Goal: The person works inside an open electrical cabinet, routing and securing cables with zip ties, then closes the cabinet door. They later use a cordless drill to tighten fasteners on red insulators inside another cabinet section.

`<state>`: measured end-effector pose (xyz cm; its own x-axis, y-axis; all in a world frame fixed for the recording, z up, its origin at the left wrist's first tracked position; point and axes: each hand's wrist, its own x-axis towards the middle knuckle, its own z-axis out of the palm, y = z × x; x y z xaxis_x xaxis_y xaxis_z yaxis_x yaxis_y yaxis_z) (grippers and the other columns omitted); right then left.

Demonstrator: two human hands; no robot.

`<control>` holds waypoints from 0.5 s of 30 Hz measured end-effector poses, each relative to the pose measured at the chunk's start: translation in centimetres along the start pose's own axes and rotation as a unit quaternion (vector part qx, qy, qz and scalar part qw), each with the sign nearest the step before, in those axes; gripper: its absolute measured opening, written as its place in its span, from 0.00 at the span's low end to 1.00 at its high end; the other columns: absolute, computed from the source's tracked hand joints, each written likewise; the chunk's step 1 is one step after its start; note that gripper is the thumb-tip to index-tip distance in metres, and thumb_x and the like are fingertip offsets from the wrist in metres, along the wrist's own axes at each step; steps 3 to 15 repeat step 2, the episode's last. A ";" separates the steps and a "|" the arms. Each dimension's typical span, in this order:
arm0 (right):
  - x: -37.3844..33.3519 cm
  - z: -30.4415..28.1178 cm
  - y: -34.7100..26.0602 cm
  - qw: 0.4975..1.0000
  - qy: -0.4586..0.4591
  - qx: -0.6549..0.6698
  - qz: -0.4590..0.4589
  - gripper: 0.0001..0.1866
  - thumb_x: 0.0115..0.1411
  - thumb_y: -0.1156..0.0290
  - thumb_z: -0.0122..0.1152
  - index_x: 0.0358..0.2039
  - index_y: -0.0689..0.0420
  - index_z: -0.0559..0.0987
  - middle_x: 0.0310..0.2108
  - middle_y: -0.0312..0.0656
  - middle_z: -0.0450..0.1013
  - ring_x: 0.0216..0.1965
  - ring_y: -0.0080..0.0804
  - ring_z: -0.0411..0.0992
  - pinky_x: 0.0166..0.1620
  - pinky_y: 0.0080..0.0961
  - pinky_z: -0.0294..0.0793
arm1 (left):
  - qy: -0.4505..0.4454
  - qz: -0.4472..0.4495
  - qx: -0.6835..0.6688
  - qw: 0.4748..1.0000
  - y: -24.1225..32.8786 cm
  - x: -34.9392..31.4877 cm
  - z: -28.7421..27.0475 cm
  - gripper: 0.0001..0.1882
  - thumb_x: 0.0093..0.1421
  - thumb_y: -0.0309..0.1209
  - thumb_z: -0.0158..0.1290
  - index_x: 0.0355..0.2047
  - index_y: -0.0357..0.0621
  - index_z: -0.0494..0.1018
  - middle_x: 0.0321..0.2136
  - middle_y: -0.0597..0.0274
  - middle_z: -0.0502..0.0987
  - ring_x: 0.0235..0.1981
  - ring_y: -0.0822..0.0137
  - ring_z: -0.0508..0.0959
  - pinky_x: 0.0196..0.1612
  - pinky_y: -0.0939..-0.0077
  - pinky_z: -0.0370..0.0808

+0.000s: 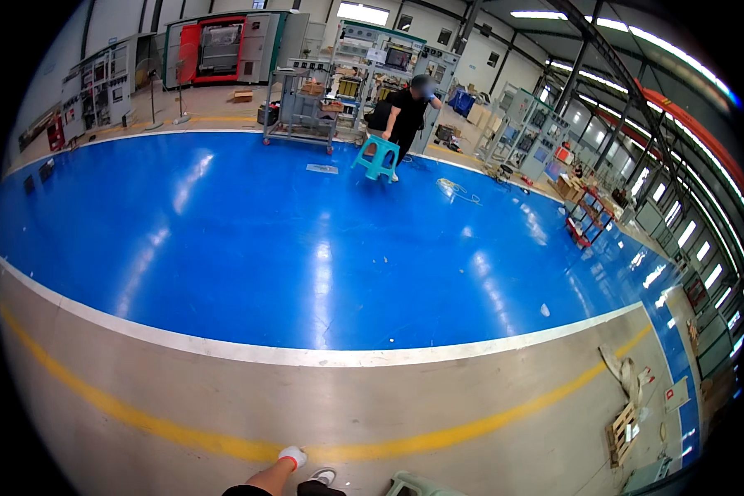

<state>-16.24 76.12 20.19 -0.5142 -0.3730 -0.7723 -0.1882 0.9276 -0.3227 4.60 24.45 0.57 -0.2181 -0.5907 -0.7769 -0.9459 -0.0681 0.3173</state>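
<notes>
My left hand (292, 456), in a white glove with a red cuff, hangs low over the grey floor near the yellow line. It looks small and rounded from above; its fingers are mostly hidden, and nothing can be made out in it. Close by is my shoe (323, 476), white and grey. To the right of the shoe, a pale grey-green plastic object (422, 486), perhaps a stool, is cut off by the lower edge. My right hand is out of view.
Across the blue floor (248, 248), a person in black (405, 120) holds a teal stool (377, 157). Behind stand a wheeled cart (299, 112) and electrical cabinets (372, 62). A red trolley (587, 217) is farther right; a wooden pallet (622, 434) lies nearer right.
</notes>
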 end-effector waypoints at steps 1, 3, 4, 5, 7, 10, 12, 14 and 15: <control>2.3 0.2 3.2 0.998 -0.004 -0.047 -0.039 0.36 0.66 0.42 0.51 0.61 0.59 0.73 0.62 0.59 0.67 0.66 0.51 0.63 0.67 0.37 0.59 | -0.016 -0.027 -0.017 0.999 -1.3 -0.6 0.2 0.26 0.63 0.47 0.43 0.48 0.44 0.81 0.51 0.44 0.78 0.55 0.46 0.76 0.59 0.56 0.72; 1.6 1.9 3.1 0.999 -0.010 -0.037 -0.033 0.36 0.66 0.42 0.51 0.61 0.59 0.73 0.62 0.59 0.67 0.66 0.51 0.63 0.67 0.37 0.59 | -0.031 -0.045 -0.015 0.998 -2.2 -0.6 -0.2 0.26 0.63 0.48 0.43 0.48 0.44 0.80 0.52 0.44 0.78 0.56 0.47 0.76 0.59 0.56 0.72; 1.6 1.9 3.1 0.999 -0.010 -0.037 -0.033 0.36 0.66 0.42 0.51 0.61 0.59 0.73 0.62 0.59 0.67 0.66 0.51 0.63 0.67 0.37 0.59 | -0.031 -0.045 -0.015 0.998 -2.2 -0.6 -0.2 0.26 0.63 0.48 0.43 0.48 0.44 0.80 0.52 0.44 0.78 0.56 0.47 0.76 0.59 0.56 0.72; 1.6 1.9 3.1 0.999 -0.010 -0.037 -0.033 0.36 0.66 0.42 0.51 0.61 0.59 0.73 0.62 0.59 0.67 0.66 0.51 0.63 0.67 0.37 0.59 | -0.031 -0.045 -0.015 0.998 -2.2 -0.6 -0.2 0.26 0.63 0.48 0.43 0.48 0.44 0.80 0.52 0.44 0.78 0.56 0.47 0.76 0.59 0.56 0.72; 1.6 1.9 3.1 0.999 -0.010 -0.037 -0.033 0.36 0.66 0.42 0.51 0.61 0.59 0.73 0.62 0.59 0.67 0.66 0.51 0.63 0.67 0.37 0.59 | -0.031 -0.045 -0.015 0.998 -2.2 -0.6 -0.2 0.26 0.63 0.48 0.43 0.48 0.44 0.80 0.52 0.44 0.78 0.56 0.47 0.76 0.59 0.56 0.72; 1.6 1.9 3.1 0.999 -0.010 -0.037 -0.033 0.36 0.66 0.42 0.51 0.61 0.59 0.73 0.62 0.59 0.67 0.66 0.51 0.63 0.67 0.37 0.59 | -0.031 -0.045 -0.015 0.998 -2.2 -0.6 -0.2 0.26 0.63 0.48 0.43 0.48 0.44 0.80 0.52 0.44 0.78 0.56 0.47 0.76 0.59 0.56 0.72; 1.6 1.9 3.1 0.999 -0.010 -0.037 -0.033 0.36 0.66 0.42 0.51 0.61 0.59 0.73 0.62 0.59 0.67 0.66 0.51 0.63 0.67 0.37 0.59 | -0.031 -0.045 -0.015 0.998 -2.2 -0.6 -0.2 0.26 0.63 0.48 0.43 0.48 0.44 0.80 0.52 0.44 0.78 0.56 0.47 0.76 0.59 0.56 0.72; 1.6 1.9 3.1 0.999 -0.010 -0.037 -0.033 0.36 0.66 0.42 0.51 0.61 0.59 0.73 0.62 0.59 0.67 0.66 0.51 0.63 0.67 0.37 0.59 | -0.031 -0.045 -0.015 0.998 -2.2 -0.6 -0.2 0.26 0.63 0.48 0.43 0.48 0.44 0.80 0.52 0.44 0.78 0.56 0.47 0.76 0.59 0.56 0.72; 1.6 1.9 3.1 0.999 -0.010 -0.037 -0.033 0.36 0.66 0.42 0.51 0.61 0.59 0.73 0.62 0.59 0.67 0.66 0.51 0.63 0.67 0.37 0.59 | -0.031 -0.045 -0.015 0.998 -2.2 -0.6 -0.2 0.26 0.63 0.48 0.43 0.48 0.44 0.80 0.52 0.44 0.78 0.56 0.47 0.76 0.59 0.56 0.72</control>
